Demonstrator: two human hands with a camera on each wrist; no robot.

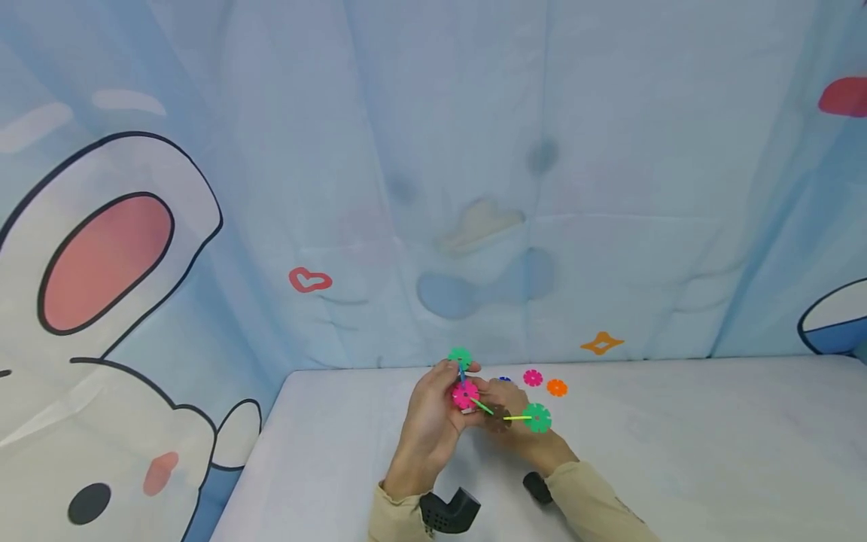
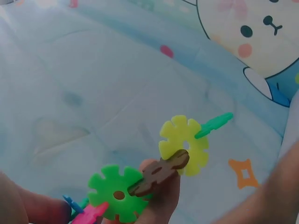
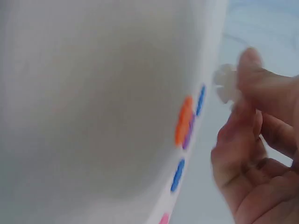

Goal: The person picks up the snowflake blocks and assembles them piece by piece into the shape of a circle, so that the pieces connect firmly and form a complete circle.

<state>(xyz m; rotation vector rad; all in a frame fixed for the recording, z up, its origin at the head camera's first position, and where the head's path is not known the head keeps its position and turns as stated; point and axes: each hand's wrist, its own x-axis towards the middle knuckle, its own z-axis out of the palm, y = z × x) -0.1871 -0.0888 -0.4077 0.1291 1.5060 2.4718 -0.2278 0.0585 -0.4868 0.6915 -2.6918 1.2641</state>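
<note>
My left hand (image 1: 428, 414) grips a chain of notched plastic snowflake discs. Along it, a green disc (image 1: 460, 357) stands at the top, then a blue one seen edge-on, a pink disc (image 1: 466, 394), and a bright green one. A brown disc (image 2: 160, 172) follows, joined to a yellow disc (image 2: 184, 144) and a teal-green disc (image 2: 214, 125) at the far end. Close beside it, partly behind the chain in the head view, is my right hand (image 3: 264, 135). Its thumb and finger pinch a whitish disc (image 3: 226, 84), blurred in the right wrist view.
Loose discs lie on the white table (image 1: 677, 436) beyond the hands: a pink disc (image 1: 533, 378), an orange disc (image 1: 558, 388) and a blue disc (image 3: 177, 175). A printed blue curtain (image 1: 609, 188) hangs behind the table. A black device (image 1: 450, 512) sits at my left wrist.
</note>
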